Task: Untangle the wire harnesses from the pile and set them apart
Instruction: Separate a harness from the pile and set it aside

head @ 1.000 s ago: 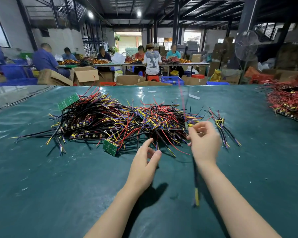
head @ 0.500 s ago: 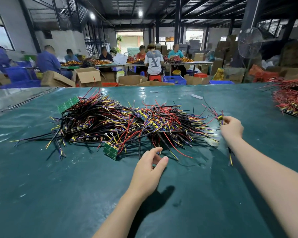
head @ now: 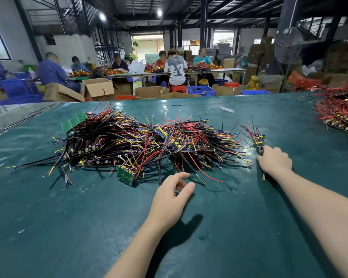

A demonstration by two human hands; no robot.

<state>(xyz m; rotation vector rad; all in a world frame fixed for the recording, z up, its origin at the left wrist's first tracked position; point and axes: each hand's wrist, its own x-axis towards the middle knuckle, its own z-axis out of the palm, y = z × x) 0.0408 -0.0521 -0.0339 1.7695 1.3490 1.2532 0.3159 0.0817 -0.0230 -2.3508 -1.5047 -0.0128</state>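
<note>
A tangled pile of wire harnesses, black, red, yellow and purple with small green boards, lies across the middle of the green table. To its right a separate harness lies apart from the pile. My right hand rests on that harness's near end, with its fingers curled over the wires and one wire tip showing below the wrist. My left hand hovers at the pile's near edge with relaxed fingers, holding nothing.
A second heap of red harnesses sits at the table's far right edge. A white scrap lies on the far side of the table. Beyond it, several people work at benches among cardboard boxes.
My right hand carried one harness out of the pile and to the right, then lowered it onto the table beside the separate harness. The left hand stayed near the pile's front edge.
</note>
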